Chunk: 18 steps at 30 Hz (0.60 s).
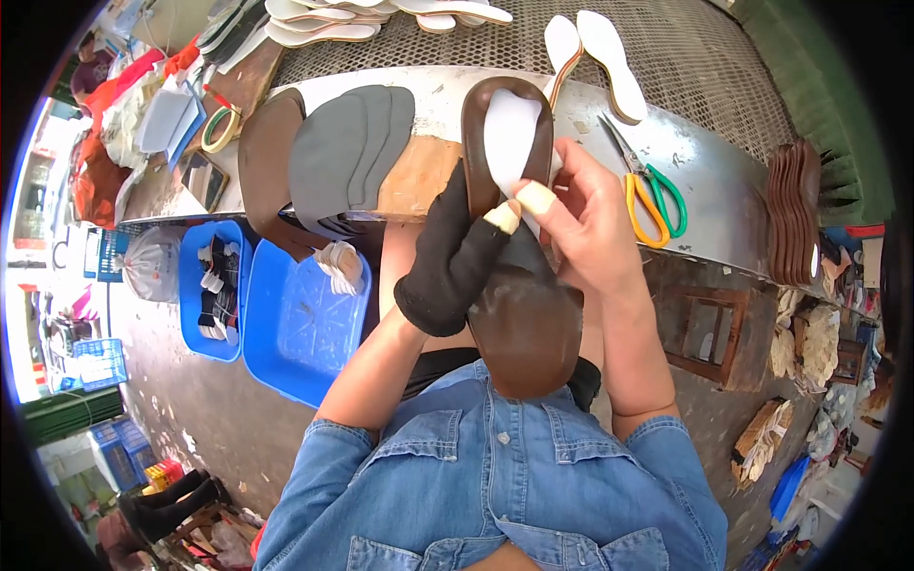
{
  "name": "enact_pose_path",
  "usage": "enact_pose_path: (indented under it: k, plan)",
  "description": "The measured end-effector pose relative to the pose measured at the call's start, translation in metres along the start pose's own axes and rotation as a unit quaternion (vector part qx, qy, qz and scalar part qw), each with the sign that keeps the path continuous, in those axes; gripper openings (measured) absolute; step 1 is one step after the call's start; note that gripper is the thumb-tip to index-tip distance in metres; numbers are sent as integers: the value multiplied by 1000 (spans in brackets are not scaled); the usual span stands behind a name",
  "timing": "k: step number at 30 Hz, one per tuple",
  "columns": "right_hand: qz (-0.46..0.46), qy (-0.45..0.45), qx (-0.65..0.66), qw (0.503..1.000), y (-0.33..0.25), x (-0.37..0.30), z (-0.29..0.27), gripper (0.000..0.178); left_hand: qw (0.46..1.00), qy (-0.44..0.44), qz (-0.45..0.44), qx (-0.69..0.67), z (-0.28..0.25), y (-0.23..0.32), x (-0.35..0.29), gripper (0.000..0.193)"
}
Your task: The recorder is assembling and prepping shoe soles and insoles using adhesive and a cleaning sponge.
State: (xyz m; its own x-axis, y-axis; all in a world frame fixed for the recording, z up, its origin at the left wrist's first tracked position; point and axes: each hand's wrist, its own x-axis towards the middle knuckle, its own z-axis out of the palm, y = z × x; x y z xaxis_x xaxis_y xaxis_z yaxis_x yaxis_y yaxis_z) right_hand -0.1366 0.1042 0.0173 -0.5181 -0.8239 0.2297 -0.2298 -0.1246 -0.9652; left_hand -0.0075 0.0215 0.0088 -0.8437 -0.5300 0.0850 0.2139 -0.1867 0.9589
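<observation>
Both hands hold a brown leather shoe insole piece (479, 105) upright before my chest, its broad end down near my shirt. A white sole-shaped core (511, 133) lies against its upper part, with the brown edge showing around it. My left hand (443, 271), in a black glove with the thumb tip out, grips the left side. My right hand (600, 228), bare apart from a pale cover on the thumb, pinches the right edge. The two thumbs almost meet at the middle of the piece. Fingers behind it are partly hidden.
On the metal bench lie grey sole-shaped sheets (333, 152), brown pieces (267, 152), scissors (640, 181) with green and yellow handles, and a brown stack (792, 214). White insoles (609, 62) rest on the mesh surface. Blue tubs (300, 319) stand below, left.
</observation>
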Motion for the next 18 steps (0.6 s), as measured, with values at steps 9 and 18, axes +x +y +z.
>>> enact_pose_path:
  k: [9,18]
  plan:
    - [-57,72,-34,995,3,-24,2,18,998,45,-32,-16,-5,-2,1,46]
    - [126,24,287,949,25,-20,-9,11,986,-43,-125,104,-12,21,7,38]
